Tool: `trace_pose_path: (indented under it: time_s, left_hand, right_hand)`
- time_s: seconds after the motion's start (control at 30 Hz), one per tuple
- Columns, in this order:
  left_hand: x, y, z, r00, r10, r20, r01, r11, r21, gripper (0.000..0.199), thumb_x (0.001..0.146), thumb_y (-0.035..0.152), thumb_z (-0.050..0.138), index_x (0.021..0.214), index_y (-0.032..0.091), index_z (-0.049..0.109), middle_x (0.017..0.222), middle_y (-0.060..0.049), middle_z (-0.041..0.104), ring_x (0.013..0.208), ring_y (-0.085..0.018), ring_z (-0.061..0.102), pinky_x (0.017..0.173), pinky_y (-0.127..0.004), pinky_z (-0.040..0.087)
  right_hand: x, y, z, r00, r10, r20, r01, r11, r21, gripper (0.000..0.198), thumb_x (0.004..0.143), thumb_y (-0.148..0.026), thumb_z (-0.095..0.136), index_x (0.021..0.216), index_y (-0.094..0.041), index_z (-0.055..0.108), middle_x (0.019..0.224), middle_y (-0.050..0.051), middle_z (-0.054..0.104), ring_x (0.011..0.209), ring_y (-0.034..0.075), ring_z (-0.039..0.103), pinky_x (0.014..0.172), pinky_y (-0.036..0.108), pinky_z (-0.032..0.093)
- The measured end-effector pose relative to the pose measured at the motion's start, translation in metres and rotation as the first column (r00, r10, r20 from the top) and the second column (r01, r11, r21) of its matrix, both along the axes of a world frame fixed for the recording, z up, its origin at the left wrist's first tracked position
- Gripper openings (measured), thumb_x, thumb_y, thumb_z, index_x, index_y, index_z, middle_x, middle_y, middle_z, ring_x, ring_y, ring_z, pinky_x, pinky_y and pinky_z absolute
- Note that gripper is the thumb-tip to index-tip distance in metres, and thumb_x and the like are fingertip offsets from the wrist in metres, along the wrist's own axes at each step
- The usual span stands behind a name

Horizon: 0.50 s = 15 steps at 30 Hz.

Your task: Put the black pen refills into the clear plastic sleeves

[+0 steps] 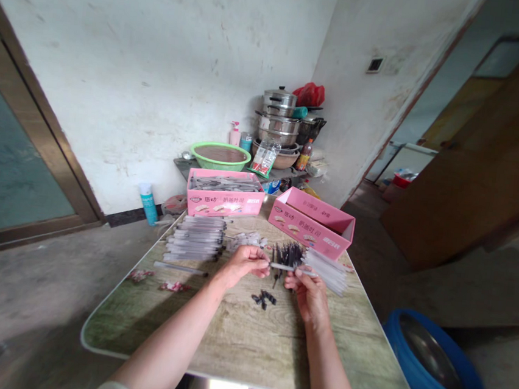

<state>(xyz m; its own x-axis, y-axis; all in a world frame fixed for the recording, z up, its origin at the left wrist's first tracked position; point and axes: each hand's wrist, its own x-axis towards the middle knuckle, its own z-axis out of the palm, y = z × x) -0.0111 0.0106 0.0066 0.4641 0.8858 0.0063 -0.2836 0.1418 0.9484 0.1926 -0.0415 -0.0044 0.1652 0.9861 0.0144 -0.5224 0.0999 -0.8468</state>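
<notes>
Above the table, a slim translucent pen point(282, 267) lies level between my two hands. My left hand point(248, 261) is closed in a pinch at its left end; whether a small part sits in those fingertips is hidden. Around the right part of the barrel, the fingers of my right hand point(309, 292) are closed. Just behind the pen is a bunch of thin black pen parts point(288, 253). Clear pen barrels point(328, 272) lie beside my right hand. Several small black caps point(264, 299) rest in front. Stacked pens point(195, 237) and one loose pen point(181, 268) lie to the left.
At the table's back stand a pink box point(224, 203) filled with pens and a second pink box point(314, 227). Small whitish pieces point(246, 240) lie behind my left hand. A green basin point(220, 165) and steel pots point(278, 123) stand beyond. A blue tub point(475, 386) is at right.
</notes>
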Motion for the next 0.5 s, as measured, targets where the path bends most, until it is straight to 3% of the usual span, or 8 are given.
trace_pose_path:
  time_s: [0.27,0.5]
  left_hand:
    - [0.0016,0.0027,-0.0067,1.000,0.001,0.003,-0.001,1.000,0.019,0.040,0.065,0.037,0.084,0.086,0.009,0.066,0.074,-0.008,0.071,0.066,-0.017,0.068,0.062,-0.027,0.055]
    - [0.0018,-0.0017,0.0001,1.000,0.008,-0.001,-0.008,1.000,-0.003,0.038,0.063,0.035,0.084,0.083,0.009,0.066,0.072,-0.007,0.071,0.066,-0.018,0.068,0.062,-0.027,0.055]
  right_hand:
    - [-0.0006,0.0008,0.0002,1.000,0.003,0.029,-0.003,1.000,-0.001,0.026,0.063,-0.024,0.085,0.078,-0.016,0.066,0.069,0.004,0.073,0.052,0.016,0.069,0.050,0.024,0.058]
    - [-0.0031,-0.0034,-0.0004,0.999,-0.001,0.037,0.000,1.000,0.003,0.023,0.066,-0.023,0.084,0.079,-0.014,0.066,0.070,0.008,0.074,0.053,0.016,0.069,0.052,0.023,0.057]
